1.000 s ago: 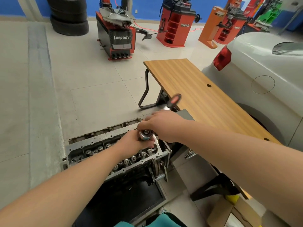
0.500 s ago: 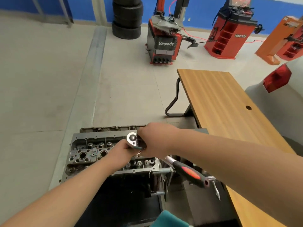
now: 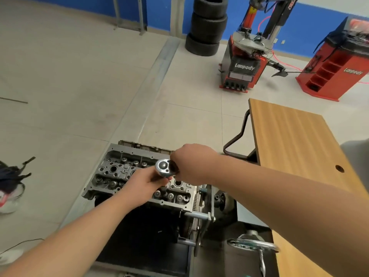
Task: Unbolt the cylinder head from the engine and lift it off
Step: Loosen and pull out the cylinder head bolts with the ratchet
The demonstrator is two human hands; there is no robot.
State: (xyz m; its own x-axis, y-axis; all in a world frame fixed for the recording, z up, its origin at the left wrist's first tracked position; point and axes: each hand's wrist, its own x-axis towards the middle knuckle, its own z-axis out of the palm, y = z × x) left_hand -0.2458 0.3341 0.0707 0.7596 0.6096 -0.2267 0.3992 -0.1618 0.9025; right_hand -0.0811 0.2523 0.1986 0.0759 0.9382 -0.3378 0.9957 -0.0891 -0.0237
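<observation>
The grey metal cylinder head (image 3: 119, 170) lies on top of the dark engine block (image 3: 143, 226), with valve springs and bolt holes showing. A chrome ratchet head (image 3: 164, 168) stands above the right half of the cylinder head. My left hand (image 3: 143, 182) curls round the socket stem just under the ratchet head. My right hand (image 3: 191, 162) grips the ratchet right beside its head and covers the handle, which I cannot see.
A wooden table (image 3: 289, 140) stands close on the right. The engine stand's chrome hand wheel (image 3: 253, 244) sticks out at lower right. Behind are a tyre changer (image 3: 245, 62), a red machine (image 3: 335, 72) and stacked tyres (image 3: 207, 27). A shoe (image 3: 8, 188) is at the left edge.
The ratchet handle swung from the far side round to the near right and is now hidden under my right arm. Both hands stayed on the ratchet. My view turned left.
</observation>
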